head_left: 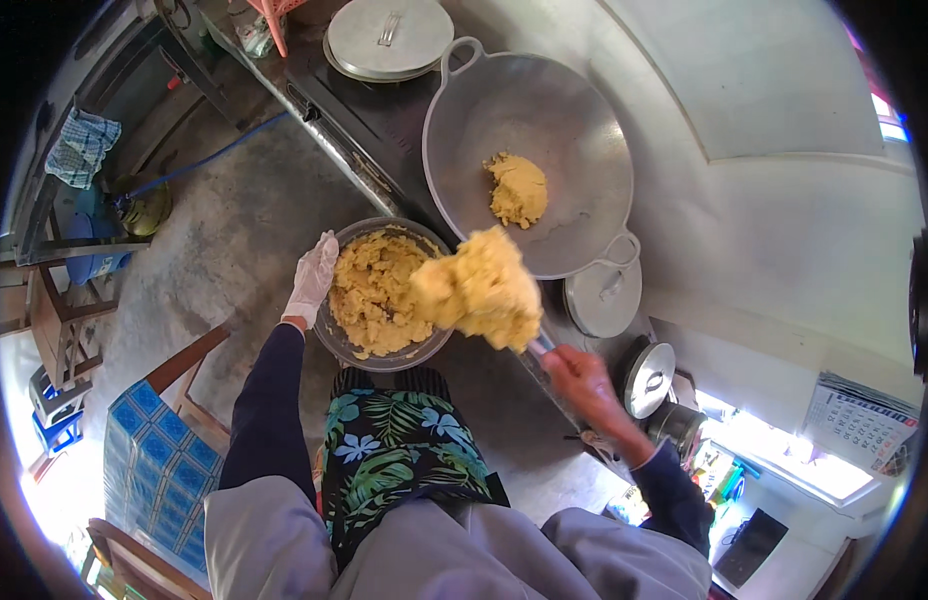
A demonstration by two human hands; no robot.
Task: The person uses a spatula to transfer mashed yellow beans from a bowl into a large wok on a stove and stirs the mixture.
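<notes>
My left hand (312,278), in a thin clear glove, grips the left rim of a round grey basin (334,343). Inside the basin lies a lumpy yellow dough-like mash (369,290). My bare right hand (581,385) is closed round a metal-handled utensil (541,345), whose head is buried under a big clump of the mash (479,290). This clump is raised over the basin's right edge, between it and a large two-handled wok (574,120). A smaller heap of mash (519,190) rests at the bottom of the wok.
The wok sits on a stove counter (329,120) along the wall. Lidded pots (389,35) stand behind it; another lid (604,297) and a covered pot (649,380) are at its right. A table with blue checked cloth (164,450) is at the left.
</notes>
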